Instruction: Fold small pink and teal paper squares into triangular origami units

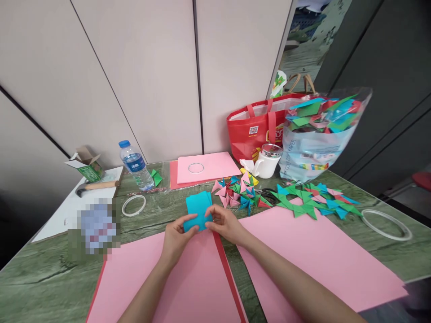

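Between my two hands is a small blue piece of paper [196, 223], pinched at its left edge by my left hand [178, 233] and at its right edge by my right hand [226, 223]. Just behind it lie more blue paper sheets [198, 202], partly covered by the held piece. Beneath my hands is a large pink sheet [188, 278] with a red one under its edge. Beyond my right hand sits a pile of folded paper pieces [235, 190] in pink, blue, green and red.
Star-shaped folded-paper rings [299, 202] and a white hoop [387, 224] lie right, near another pink stack [319, 255]. Behind stand a white mug [267, 161], a red bag [249, 134] and a plastic bag [306, 148]. Left are a bottle [136, 166], hammer [97, 186] and smaller hoop [134, 206].
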`<action>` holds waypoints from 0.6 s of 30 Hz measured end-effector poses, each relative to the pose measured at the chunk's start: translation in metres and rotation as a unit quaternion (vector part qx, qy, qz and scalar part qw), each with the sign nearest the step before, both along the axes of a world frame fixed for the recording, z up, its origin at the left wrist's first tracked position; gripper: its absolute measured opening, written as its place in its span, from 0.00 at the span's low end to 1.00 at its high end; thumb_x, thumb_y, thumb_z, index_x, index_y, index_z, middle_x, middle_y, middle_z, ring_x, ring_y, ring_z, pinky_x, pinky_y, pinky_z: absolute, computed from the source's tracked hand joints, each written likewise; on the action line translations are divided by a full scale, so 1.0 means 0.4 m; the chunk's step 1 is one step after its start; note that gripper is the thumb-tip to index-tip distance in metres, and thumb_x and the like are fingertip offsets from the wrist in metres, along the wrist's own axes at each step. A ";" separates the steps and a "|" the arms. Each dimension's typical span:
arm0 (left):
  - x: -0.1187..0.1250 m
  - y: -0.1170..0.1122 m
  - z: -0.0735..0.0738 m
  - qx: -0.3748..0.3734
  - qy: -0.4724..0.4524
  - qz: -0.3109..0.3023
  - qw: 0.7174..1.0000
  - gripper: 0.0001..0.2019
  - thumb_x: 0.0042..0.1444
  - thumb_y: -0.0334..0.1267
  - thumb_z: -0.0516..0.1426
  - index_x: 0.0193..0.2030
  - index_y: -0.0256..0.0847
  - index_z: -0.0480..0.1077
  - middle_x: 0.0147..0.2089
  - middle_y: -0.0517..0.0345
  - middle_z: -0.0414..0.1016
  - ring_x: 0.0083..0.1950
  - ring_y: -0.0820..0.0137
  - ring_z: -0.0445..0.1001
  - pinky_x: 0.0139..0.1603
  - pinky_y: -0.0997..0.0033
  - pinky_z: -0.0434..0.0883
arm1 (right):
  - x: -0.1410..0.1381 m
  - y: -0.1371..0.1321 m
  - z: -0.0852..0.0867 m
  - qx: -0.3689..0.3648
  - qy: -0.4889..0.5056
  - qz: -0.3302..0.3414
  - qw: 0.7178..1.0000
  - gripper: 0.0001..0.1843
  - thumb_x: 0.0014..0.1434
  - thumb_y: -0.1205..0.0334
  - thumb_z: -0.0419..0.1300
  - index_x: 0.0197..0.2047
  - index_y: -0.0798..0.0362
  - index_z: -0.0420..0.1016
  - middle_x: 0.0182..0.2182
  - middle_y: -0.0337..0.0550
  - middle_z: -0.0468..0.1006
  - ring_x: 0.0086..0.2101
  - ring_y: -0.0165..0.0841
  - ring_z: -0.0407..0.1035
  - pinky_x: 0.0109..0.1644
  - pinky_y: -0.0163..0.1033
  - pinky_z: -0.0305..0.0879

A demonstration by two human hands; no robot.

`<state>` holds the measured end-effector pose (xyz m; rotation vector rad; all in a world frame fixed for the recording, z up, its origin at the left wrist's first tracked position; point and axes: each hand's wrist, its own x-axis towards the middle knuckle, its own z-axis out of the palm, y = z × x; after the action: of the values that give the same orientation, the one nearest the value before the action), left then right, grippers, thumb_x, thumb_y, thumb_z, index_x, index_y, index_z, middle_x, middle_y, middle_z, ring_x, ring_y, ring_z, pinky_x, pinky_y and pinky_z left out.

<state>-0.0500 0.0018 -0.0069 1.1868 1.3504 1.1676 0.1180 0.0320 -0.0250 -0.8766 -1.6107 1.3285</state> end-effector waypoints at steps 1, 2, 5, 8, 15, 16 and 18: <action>0.001 -0.001 0.000 0.007 0.022 -0.001 1.000 0.18 0.36 0.36 0.64 0.39 0.37 0.74 0.26 0.60 0.76 0.26 0.70 0.72 0.30 0.72 0.71 | -0.004 -0.004 -0.003 0.014 -0.016 -0.007 1.000 0.06 0.48 0.63 0.59 0.32 0.53 0.68 0.30 0.38 0.68 0.27 0.27 0.63 0.27 0.31 0.64; 0.002 -0.001 -0.001 0.015 0.039 -0.003 0.999 0.17 0.36 0.36 0.64 0.38 0.37 0.75 0.26 0.60 0.76 0.25 0.71 0.71 0.27 0.73 0.70 | -0.007 -0.005 -0.006 0.029 -0.032 -0.018 0.999 0.03 0.48 0.65 0.58 0.30 0.54 0.70 0.29 0.38 0.68 0.26 0.26 0.63 0.27 0.31 0.62; 0.002 0.000 -0.009 0.033 0.062 -0.017 0.997 0.18 0.36 0.35 0.63 0.39 0.38 0.74 0.29 0.59 0.76 0.26 0.72 0.70 0.26 0.75 0.67 | -0.008 -0.005 -0.009 0.063 -0.067 -0.049 0.995 0.03 0.48 0.68 0.58 0.27 0.55 0.73 0.27 0.39 0.69 0.25 0.26 0.61 0.26 0.30 0.58; 0.003 0.002 -0.019 0.043 0.067 -0.024 0.997 0.19 0.36 0.34 0.62 0.41 0.39 0.73 0.33 0.57 0.76 0.28 0.71 0.70 0.27 0.75 0.67 | -0.007 -0.004 -0.006 0.060 -0.070 -0.053 0.994 0.05 0.47 0.68 0.58 0.29 0.54 0.75 0.27 0.39 0.69 0.25 0.26 0.61 0.26 0.30 0.56; 0.006 -0.005 -0.004 0.025 0.016 -0.031 0.999 0.17 0.39 0.34 0.60 0.40 0.38 0.74 0.37 0.55 0.77 0.36 0.65 0.74 0.36 0.70 0.71 | -0.003 0.002 -0.004 0.030 -0.033 -0.039 0.998 0.06 0.46 0.66 0.59 0.30 0.53 0.76 0.30 0.40 0.69 0.29 0.28 0.64 0.29 0.31 0.63; 0.007 -0.006 0.000 0.019 0.000 -0.033 0.999 0.18 0.39 0.34 0.59 0.41 0.38 0.74 0.38 0.55 0.77 0.38 0.64 0.74 0.39 0.68 0.71 | -0.002 0.005 -0.005 0.024 -0.024 -0.036 0.999 0.06 0.46 0.66 0.59 0.31 0.53 0.76 0.30 0.41 0.69 0.29 0.28 0.65 0.29 0.32 0.64; 0.008 -0.007 0.005 0.009 -0.034 -0.038 0.999 0.20 0.39 0.33 0.59 0.43 0.37 0.73 0.39 0.56 0.77 0.40 0.63 0.74 0.43 0.65 0.71 | 0.003 0.010 -0.006 0.012 -0.012 -0.025 1.000 0.07 0.46 0.65 0.60 0.31 0.53 0.76 0.31 0.41 0.69 0.28 0.28 0.64 0.28 0.32 0.65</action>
<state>-0.0469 -0.0009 -0.0049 1.1897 1.2356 1.1587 0.1190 0.0362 -0.0273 -0.9164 -1.6100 1.2648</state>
